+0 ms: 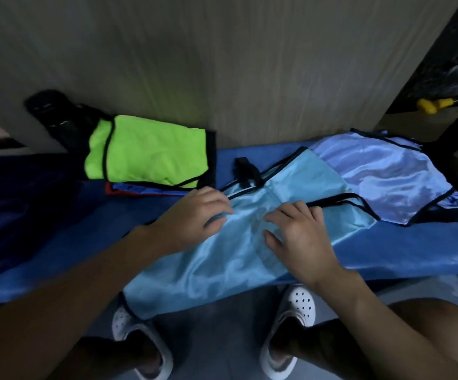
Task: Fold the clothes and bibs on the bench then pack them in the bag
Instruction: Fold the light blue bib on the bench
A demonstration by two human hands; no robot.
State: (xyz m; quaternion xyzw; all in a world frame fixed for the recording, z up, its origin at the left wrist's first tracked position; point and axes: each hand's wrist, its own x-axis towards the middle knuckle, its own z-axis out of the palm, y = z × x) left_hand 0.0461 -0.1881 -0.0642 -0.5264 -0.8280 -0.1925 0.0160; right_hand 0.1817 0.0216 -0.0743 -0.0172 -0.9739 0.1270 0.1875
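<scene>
Our left hand (195, 215) pinches the light blue bib (222, 267), right hand (301, 234) presses flat-fingered; slippery cloth overhanging the worktop's (414, 250) near edge could slide off.

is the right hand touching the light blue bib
Touching. Head view: right hand lies flat on the light blue bib, fingers spread on the fabric.

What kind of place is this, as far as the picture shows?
Probably a sports changing room or kit store, indoors, though I cannot be sure. A padded blue bench stands against a wood-look wall, and team training bibs lie on it: a folded green bib and a light blue bib.
</scene>
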